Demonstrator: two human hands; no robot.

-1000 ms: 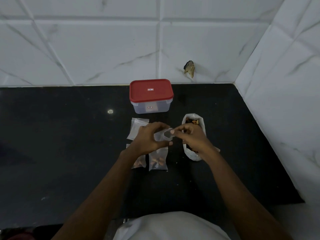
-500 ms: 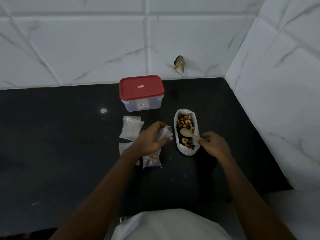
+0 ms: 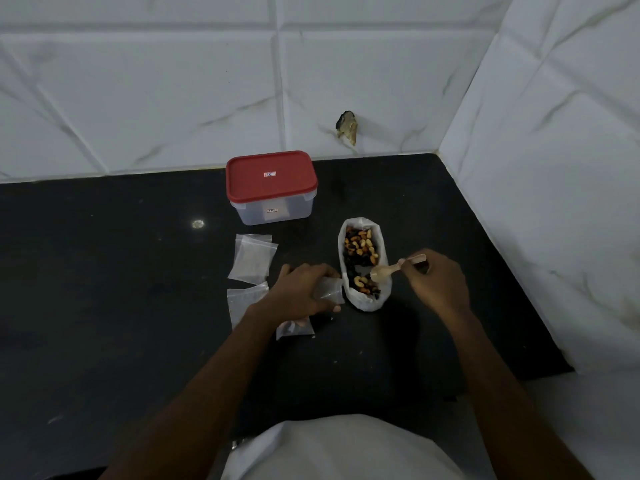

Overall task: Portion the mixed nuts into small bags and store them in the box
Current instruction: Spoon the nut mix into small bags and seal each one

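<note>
A white open bag of mixed nuts (image 3: 364, 258) lies on the black counter (image 3: 104, 289). My right hand (image 3: 438, 282) holds a small wooden spoon (image 3: 389, 270) by its handle, the bowl resting among the nuts. My left hand (image 3: 298, 292) grips a small clear bag (image 3: 329, 291) just left of the nut bag. A filled small bag (image 3: 294, 329) pokes out under my left wrist. Empty small bags (image 3: 252, 258) lie further left. The clear box with a red lid (image 3: 271, 186) stands closed at the back.
White tiled walls close the counter at the back and on the right (image 3: 554, 202). A broken spot (image 3: 347, 127) marks the back wall. Another small clear bag (image 3: 244, 299) lies left of my left wrist. My white shirt fills the bottom edge.
My right hand left the small bag, moved right and took up the wooden spoon, and now dips it into the nuts. My left hand keeps the small bag, lowered beside the nut bag.
</note>
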